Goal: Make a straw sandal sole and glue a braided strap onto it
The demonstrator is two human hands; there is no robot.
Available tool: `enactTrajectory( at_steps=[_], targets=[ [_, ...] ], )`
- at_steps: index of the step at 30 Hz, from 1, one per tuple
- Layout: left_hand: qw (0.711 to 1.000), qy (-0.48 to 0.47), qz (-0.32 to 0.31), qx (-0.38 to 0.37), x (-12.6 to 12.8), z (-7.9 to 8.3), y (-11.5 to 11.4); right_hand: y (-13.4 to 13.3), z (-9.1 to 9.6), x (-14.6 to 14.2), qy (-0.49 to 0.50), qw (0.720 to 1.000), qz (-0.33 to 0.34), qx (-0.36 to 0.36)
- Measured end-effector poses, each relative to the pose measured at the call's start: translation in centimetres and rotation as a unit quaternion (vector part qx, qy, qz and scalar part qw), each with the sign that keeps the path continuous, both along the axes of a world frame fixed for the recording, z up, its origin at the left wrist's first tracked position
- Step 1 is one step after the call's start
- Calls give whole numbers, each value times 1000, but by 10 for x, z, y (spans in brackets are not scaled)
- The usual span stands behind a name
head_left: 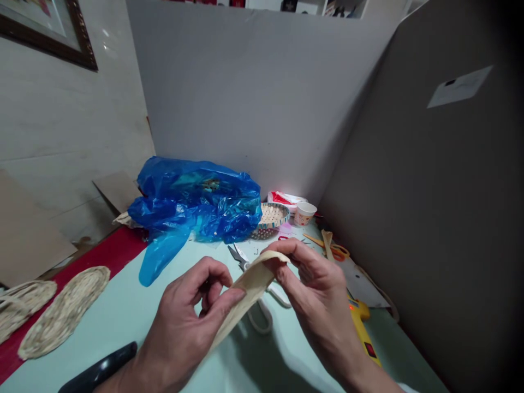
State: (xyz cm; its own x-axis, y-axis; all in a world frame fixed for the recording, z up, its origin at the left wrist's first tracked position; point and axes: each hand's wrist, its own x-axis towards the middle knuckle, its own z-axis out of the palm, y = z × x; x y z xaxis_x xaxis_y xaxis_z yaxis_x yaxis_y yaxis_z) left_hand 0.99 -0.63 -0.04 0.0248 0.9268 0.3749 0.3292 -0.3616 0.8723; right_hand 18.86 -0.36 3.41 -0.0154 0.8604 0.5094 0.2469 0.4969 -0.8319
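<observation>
Above the scissors [242, 262], left hand [190, 314] and right hand [317, 295] each pinch the strip [254, 281] between thumb and fingers; an even, gentle hold (no twisting) probably keeps it from creasing.

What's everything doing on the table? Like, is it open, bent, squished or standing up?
Pale strip: bent over at its top end, held by the left hand and right hand.
White-handled scissors: blades apart.
Orange-handled scissors: lying down; can't tell if open.
Blue bag: crumpled.
Paper cup: upright.
Yellow tool: small light glowing.
Woven oval: lying flat.
</observation>
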Motion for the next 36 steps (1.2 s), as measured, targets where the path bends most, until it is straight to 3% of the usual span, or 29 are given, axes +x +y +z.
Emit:
enactTrajectory(
  at_steps=[2,9,15,22,25,28,32,36],
  targets=[
    [1000,18,-3,9,0,2,-1,1,-1,1,29,999,-18,-16],
    [990,82,-116,-22,1,7,-1,13,-4,14,154,986,-60,-19],
    [978,-8,-168,-120,2,7,2,30,-1,26,248,966,-79,-15],
    [941,-150,-222,-207,4,11,-4,35,8,34,288,953,-89,-16],
    [936,-196,-178,-233,5,14,-6,30,7,25,267,961,-46,-46],
    [930,-234,-148,-243,4,15,-5,20,1,9,165,976,62,-128],
    [904,-296,-150,-270,2,14,-2,12,-5,-3,73,965,146,-205],
    [887,-315,-165,-295,2,12,-1,15,-7,1,91,951,187,-228]
  ],
)
